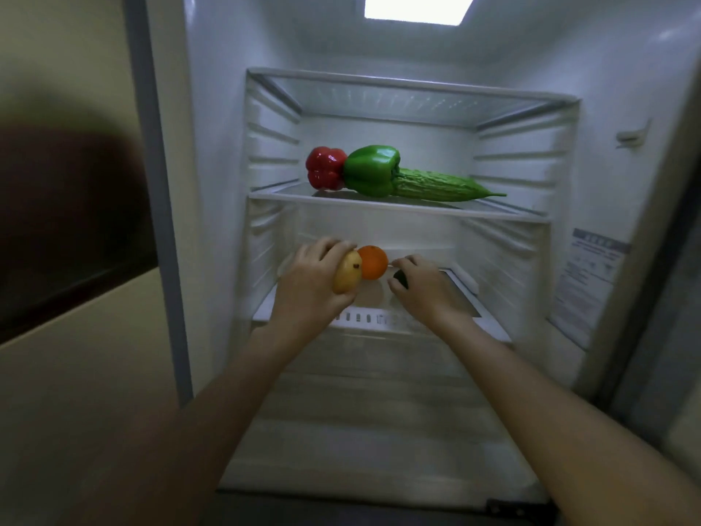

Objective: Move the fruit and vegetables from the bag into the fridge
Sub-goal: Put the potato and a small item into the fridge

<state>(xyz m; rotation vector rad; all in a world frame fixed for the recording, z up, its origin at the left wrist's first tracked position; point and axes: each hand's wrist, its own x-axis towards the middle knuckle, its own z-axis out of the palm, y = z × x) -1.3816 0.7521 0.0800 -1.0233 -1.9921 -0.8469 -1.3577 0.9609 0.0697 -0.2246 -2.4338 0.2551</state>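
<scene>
Both my hands reach into the open fridge over its lower glass shelf [461, 294]. My left hand [313, 282] grips a yellow pear-like fruit [347, 277]. An orange [373, 262] sits just right of it, touching the yellow fruit. My right hand [421, 284] curls around a small dark object [401, 279], mostly hidden by the fingers. On the shelf above [493, 214] lie a red bell pepper [325, 168], a green bell pepper [373, 170] and a bitter gourd [444, 186], side by side and touching. The bag is out of sight.
A top glass shelf [398, 85] spans the fridge under the ceiling light [417, 7]. A label sticker [591, 267] is on the right inner wall. A frosted drawer front [379, 373] lies below my wrists. A cream wall and dark panel [64, 206] stand left.
</scene>
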